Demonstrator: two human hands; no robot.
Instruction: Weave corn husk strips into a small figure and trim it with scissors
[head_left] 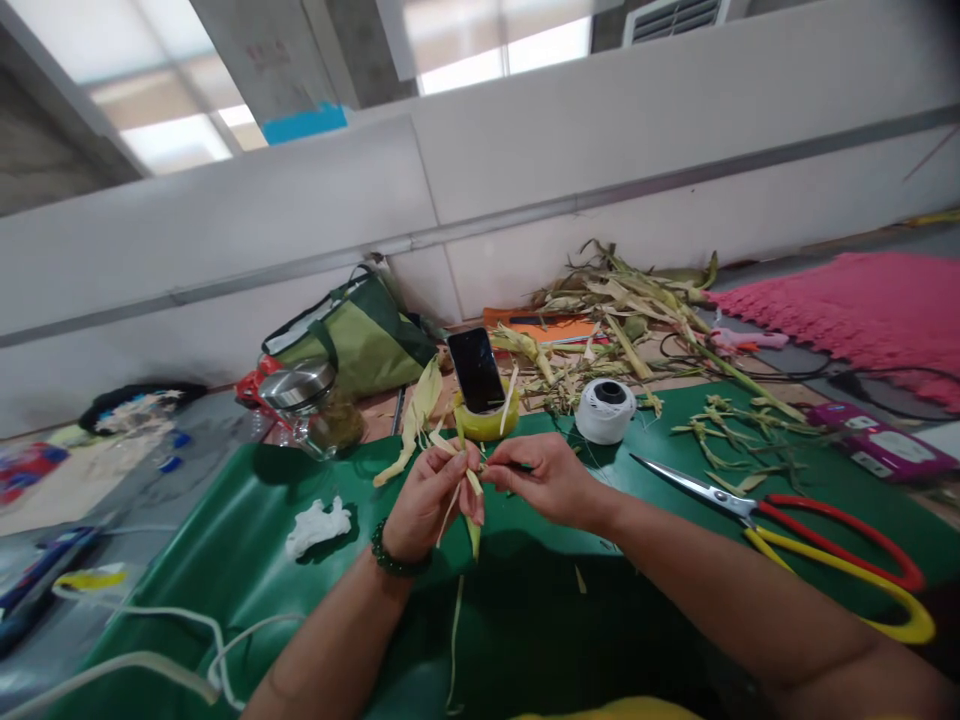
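My left hand [433, 497], with a dark beaded bracelet at the wrist, is closed around pale green strips of corn husk [474, 535]. The strips stick out above and below its fingers. Close beside it, my right hand [551, 480] pinches at the same bundle with thumb and forefinger. What exactly lies between those fingertips is too small to make out. Just beyond the hands, a dark-screened phone [477, 370] leans upright in a yellow roll [491, 422]. A spool of white thread [604, 412] stands to the right of it.
Open scissors [739, 507] with red and yellow handles lie at the right on the green mat [247, 515]. Dried husks [637, 300] are heaped at the back. A glass jar [322, 425], a green bag [367, 335] and crumpled white tissue [318, 527] are on the left.
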